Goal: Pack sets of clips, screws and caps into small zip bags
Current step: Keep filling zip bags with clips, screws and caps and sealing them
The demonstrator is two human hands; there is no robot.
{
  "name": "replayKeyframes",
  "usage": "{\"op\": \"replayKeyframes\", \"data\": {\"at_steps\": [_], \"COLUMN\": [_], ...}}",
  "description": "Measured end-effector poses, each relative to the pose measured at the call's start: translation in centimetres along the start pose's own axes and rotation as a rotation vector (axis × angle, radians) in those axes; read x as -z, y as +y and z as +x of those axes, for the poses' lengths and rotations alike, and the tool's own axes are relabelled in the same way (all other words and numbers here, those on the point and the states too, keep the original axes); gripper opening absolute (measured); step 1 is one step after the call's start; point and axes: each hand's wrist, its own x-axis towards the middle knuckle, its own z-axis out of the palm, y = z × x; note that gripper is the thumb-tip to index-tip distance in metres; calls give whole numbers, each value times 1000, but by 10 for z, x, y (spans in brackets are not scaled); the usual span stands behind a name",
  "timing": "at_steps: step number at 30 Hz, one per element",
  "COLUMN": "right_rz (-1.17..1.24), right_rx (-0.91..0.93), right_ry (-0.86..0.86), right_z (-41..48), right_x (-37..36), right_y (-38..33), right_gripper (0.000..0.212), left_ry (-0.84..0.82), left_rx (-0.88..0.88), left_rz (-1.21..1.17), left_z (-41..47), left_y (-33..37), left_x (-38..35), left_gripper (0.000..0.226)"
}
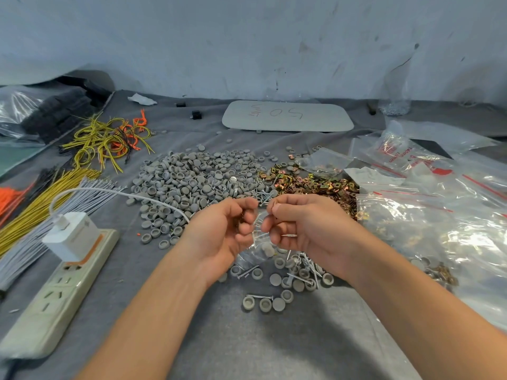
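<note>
Broadly, I am looking down on a grey cloth table [274, 338] strewn with parts, and I go from the big heaps down to the small thing in hand. Far out spreads the pile of grey caps [192, 176], round, matte, shallow cups of plastic, some rim up and some dome up. Just right of it lies the heap of clips [312, 183], small folded brass-coloured plates with a dull shine. To the far right sits a slippery stack of clear zip bags [428, 215] with red seal lines. Nearer, below my hands, a loose scatter of thin bright screws [301, 277] lies mixed with a few caps. Between my hands hangs the small zip bag [259, 242], clear and crinkled, mouth up, its long axis running down toward me, with what looks like a cap inside. My left hand [219, 231] is curled and pinches the bag's left lip; my right hand [299, 223] is curled too, pinching the right lip, with something thin at the fingertips that I cannot identify. I judge the mouth lies dead centre, equally near both hands.
</note>
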Motion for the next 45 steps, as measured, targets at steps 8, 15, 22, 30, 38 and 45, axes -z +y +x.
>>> {"op": "replayKeyframes", "data": {"at_steps": [8, 15, 22, 30, 38, 45], "right_rz": [-227, -628, -618, 479, 606, 516], "right_rx": [67, 139, 120, -246, -235, -298], "right_ry": [74, 154, 74, -13, 77, 126], "right_z": [0, 0, -1, 3, 10, 8], "right_x": [-1, 7, 10, -1, -20, -13], "right_y": [2, 0, 2, 3, 8, 9], "right_gripper": [11, 22, 9, 34, 45, 49], "left_ry": [129, 80, 144, 281, 111, 37], "left_rx": [-216, -459, -563, -515, -700, -301], "left_rz": [669, 687, 731, 466, 830, 130], "left_z": [-5, -4, -1, 0, -11, 2], "left_y": [-7, -8, -8, -5, -16, -2], "left_x": [-11, -8, -8, -5, -14, 1], "left_gripper": [26, 7, 10, 9, 31, 53]}}
